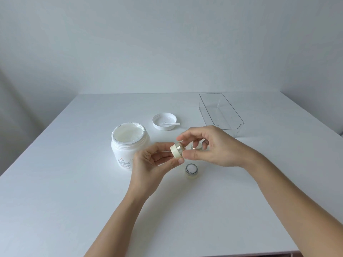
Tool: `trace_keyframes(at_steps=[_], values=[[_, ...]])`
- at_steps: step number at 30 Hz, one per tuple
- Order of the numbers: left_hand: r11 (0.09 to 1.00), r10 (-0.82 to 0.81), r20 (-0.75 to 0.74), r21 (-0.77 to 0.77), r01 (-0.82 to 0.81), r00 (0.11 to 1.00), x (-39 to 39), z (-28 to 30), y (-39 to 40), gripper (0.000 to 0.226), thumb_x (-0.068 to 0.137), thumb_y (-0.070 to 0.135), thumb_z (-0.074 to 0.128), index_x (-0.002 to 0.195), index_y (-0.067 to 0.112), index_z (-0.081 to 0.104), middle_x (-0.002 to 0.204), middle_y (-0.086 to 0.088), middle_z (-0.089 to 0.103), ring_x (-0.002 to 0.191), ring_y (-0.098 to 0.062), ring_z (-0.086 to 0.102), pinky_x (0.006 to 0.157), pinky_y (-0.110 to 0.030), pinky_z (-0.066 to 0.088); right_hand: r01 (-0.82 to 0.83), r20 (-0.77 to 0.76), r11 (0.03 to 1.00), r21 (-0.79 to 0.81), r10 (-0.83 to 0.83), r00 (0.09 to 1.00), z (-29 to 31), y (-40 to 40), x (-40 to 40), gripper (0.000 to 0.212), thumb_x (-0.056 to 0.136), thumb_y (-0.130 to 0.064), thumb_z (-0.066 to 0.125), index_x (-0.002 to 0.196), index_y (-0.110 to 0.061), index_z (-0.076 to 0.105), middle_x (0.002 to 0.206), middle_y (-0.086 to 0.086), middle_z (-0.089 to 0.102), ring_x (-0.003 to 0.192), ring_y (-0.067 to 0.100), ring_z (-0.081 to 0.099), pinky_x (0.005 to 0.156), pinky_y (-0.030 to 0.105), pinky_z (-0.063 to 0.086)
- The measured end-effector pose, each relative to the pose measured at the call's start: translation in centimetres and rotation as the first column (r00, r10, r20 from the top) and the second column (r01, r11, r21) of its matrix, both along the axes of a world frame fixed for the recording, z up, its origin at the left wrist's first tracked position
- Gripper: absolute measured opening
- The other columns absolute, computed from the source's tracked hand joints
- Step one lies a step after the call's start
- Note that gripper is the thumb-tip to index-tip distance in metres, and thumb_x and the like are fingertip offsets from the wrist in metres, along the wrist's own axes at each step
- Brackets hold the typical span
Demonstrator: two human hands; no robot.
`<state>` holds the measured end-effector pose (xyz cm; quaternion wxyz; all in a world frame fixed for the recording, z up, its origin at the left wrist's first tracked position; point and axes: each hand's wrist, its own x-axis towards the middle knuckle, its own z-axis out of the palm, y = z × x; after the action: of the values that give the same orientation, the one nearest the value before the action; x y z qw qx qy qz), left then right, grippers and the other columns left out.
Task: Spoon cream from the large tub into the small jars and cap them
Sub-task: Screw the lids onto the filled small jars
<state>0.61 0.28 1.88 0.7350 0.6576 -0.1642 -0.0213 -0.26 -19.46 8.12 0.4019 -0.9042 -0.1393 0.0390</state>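
A large white tub (128,145) of cream stands open at centre left of the table. Just above the table I hold a small jar (177,149) tilted on its side, cream body to the left and gold cap to the right. My left hand (154,162) grips the jar's body and my right hand (207,145) pinches its cap. A second small jar (191,170) stands uncapped below my hands, white cream showing inside. Behind my right fingers a third small glass jar (196,146) is partly hidden.
The tub's white lid (164,121) lies upside down behind the tub with a small clear spatula (171,124) resting in it. A clear plastic bin (220,113) stands at the back right. The white table (74,182) ends near the bottom right.
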Motion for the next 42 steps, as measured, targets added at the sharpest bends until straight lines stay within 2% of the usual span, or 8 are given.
trace_keyframes(at_steps=[6, 17, 21, 25, 28, 31, 36, 42], values=[[1.0, -0.011, 0.012, 0.027, 0.011, 1.0, -0.1, -0.3, -0.2, 0.04, 0.063, 0.016, 0.086, 0.1, 0.006, 0.073, 0.094, -0.01, 0.08, 0.09, -0.028, 0.076, 0.087, -0.049, 0.058, 0.024, -0.003, 1.0, -0.017, -0.024, 1.0, -0.6, 0.2, -0.1, 0.021, 0.082, -0.044, 0.069, 0.094, -0.027, 0.068, 0.074, -0.01, 0.069, 0.056, -0.005, 0.052, 0.055, 0.007, 0.038], [0.997, 0.026, 0.132, 0.07, -0.035, 0.991, -0.3, -1.2, -0.7, 0.035, 0.065, 0.023, 0.092, 0.095, 0.024, 0.076, 0.092, -0.002, 0.08, 0.087, -0.023, 0.076, 0.084, -0.032, 0.059, 0.046, 0.02, 0.999, 0.021, -0.046, 0.999, -1.1, 0.5, -0.7, 0.02, 0.084, -0.043, 0.066, 0.089, -0.024, 0.069, 0.075, -0.011, 0.07, 0.064, -0.003, 0.058, 0.063, 0.012, 0.043], [0.987, 0.035, 0.174, 0.15, -0.061, 0.984, -0.4, -1.5, -1.2, 0.05, 0.061, 0.035, 0.09, 0.105, 0.025, 0.069, 0.105, -0.001, 0.076, 0.099, -0.02, 0.072, 0.091, -0.03, 0.055, 0.054, 0.045, 0.998, 0.033, -0.055, 0.997, -0.6, -0.3, -0.9, 0.016, 0.084, -0.036, 0.068, 0.094, -0.024, 0.069, 0.083, -0.01, 0.072, 0.075, -0.002, 0.063, 0.071, 0.013, 0.045], [0.887, -0.007, 0.244, 0.45, -0.107, 0.97, -0.4, -1.7, -1.2, 0.073, 0.057, 0.039, 0.094, 0.119, 0.027, 0.059, 0.119, 0.011, 0.062, 0.107, -0.001, 0.059, 0.087, -0.011, 0.044, 0.283, 0.283, 0.945, -0.164, -0.23, 0.931, -0.1, -3.6, 0.1, 0.023, 0.087, -0.024, 0.064, 0.11, -0.021, 0.063, 0.095, -0.012, 0.064, 0.092, -0.001, 0.051, 0.082, 0.013, 0.037], [0.792, -0.057, 0.239, 0.602, -0.102, 0.969, -0.4, -2.1, -1.3, 0.071, 0.059, 0.039, 0.093, 0.119, 0.021, 0.062, 0.112, 0.008, 0.062, 0.102, 0.001, 0.054, 0.079, 0.0, 0.035, 0.314, 0.231, 0.867, -0.386, -0.239, 0.943, -1.4, -5.2, 1.0, 0.027, 0.092, -0.016, 0.058, 0.118, -0.02, 0.058, 0.106, 0.0, 0.059, 0.107, 0.021, 0.045, 0.087, 0.025, 0.033], [0.742, -0.078, 0.215, 0.664, -0.088, 0.973, -0.3, -2.3, -1.6, 0.066, 0.061, 0.043, 0.091, 0.118, 0.023, 0.064, 0.111, 0.01, 0.062, 0.099, -0.007, 0.055, 0.079, -0.004, 0.036, 0.249, 0.166, 0.862, -0.442, -0.195, 0.967, -3.1, -5.0, 1.2, 0.028, 0.093, -0.012, 0.056, 0.12, -0.017, 0.057, 0.105, 0.0, 0.057, 0.106, 0.023, 0.044, 0.089, 0.026, 0.036], [0.675, -0.079, 0.203, 0.731, -0.098, 0.976, -0.2, -2.6, -2.1, 0.061, 0.063, 0.056, 0.085, 0.115, 0.03, 0.066, 0.109, 0.015, 0.06, 0.099, -0.009, 0.052, 0.093, -0.035, 0.042, 0.241, 0.156, 0.843, -0.481, -0.188, 0.97, -4.2, -4.6, 1.6, 0.025, 0.094, -0.012, 0.055, 0.119, -0.013, 0.057, 0.106, 0.006, 0.056, 0.109, 0.027, 0.045, 0.092, 0.028, 0.037], [0.616, -0.115, 0.243, 0.778, -0.123, 0.963, 0.1, -2.9, -2.7, 0.048, 0.065, 0.067, 0.075, 0.105, 0.041, 0.068, 0.106, 0.017, 0.056, 0.104, -0.01, 0.051, 0.086, -0.028, 0.027, 0.262, 0.121, 0.856, -0.446, -0.233, 0.965, -3.8, -4.8, 1.0, 0.041, 0.093, -0.019, 0.058, 0.133, -0.016, 0.05, 0.122, 0.007, 0.057, 0.122, 0.024, 0.041, 0.096, 0.028, 0.033]])
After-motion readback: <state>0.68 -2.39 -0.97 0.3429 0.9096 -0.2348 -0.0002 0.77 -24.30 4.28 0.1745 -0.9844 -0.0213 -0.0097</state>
